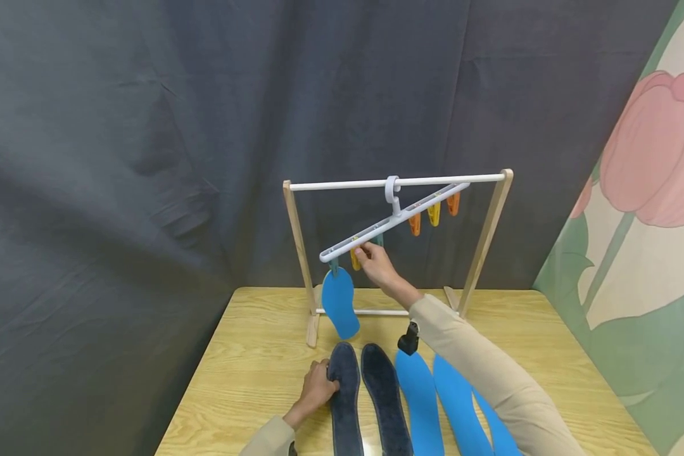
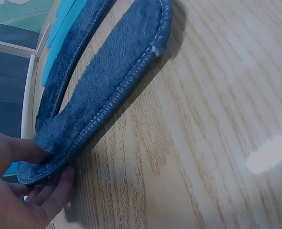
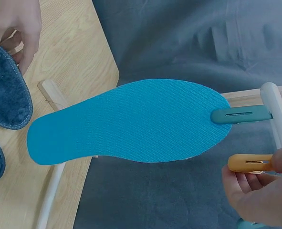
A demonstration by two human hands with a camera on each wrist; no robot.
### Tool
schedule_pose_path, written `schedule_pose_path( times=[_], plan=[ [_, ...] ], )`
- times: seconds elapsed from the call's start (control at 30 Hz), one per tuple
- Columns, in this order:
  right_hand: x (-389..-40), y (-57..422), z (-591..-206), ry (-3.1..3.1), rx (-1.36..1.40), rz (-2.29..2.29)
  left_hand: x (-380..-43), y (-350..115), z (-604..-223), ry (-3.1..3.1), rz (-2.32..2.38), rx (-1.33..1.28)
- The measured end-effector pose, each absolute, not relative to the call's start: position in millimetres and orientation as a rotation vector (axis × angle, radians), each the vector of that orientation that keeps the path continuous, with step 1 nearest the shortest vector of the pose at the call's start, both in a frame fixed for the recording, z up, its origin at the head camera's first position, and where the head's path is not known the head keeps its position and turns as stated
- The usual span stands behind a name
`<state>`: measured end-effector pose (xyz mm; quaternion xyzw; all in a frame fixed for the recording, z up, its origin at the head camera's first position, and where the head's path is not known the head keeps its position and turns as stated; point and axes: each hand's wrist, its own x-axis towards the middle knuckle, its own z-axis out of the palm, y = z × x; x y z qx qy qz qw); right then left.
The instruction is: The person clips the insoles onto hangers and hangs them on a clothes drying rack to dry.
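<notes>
My left hand (image 1: 317, 384) pinches the toe end of a dark blue fuzzy insole (image 2: 114, 71), thumb on top and fingers beneath. A second dark insole (image 1: 384, 392) lies beside it. Up at the white hanger (image 1: 396, 221), my right hand (image 1: 379, 265) pinches a yellow-orange clip (image 3: 250, 163) near the hanger's low left end. Just left of that clip, a teal clip (image 3: 241, 114) grips the wide end of a bright blue insole (image 3: 131, 121), which hangs down. The hanger slopes, its right end higher.
A rack with wooden legs (image 1: 487, 240) and a white top rod (image 1: 342, 185) carries the hanger by its hook. Orange clips (image 1: 415, 224) and a yellow clip (image 1: 434, 214) hang on the right half. Several blue insoles (image 1: 420, 399) lie on the wooden table (image 1: 222, 380), partly under my right sleeve.
</notes>
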<state>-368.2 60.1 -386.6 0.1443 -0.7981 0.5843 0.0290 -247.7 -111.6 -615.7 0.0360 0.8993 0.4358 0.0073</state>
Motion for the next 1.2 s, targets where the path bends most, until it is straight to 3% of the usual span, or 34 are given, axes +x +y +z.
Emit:
schedule_pose_path(
  times=[1.2],
  plan=[
    [-369.5,61.6,-383.9,-2.469,0.429,1.985,-254.3,-111.2,-608.8,2.819,1.566,0.206]
  ],
)
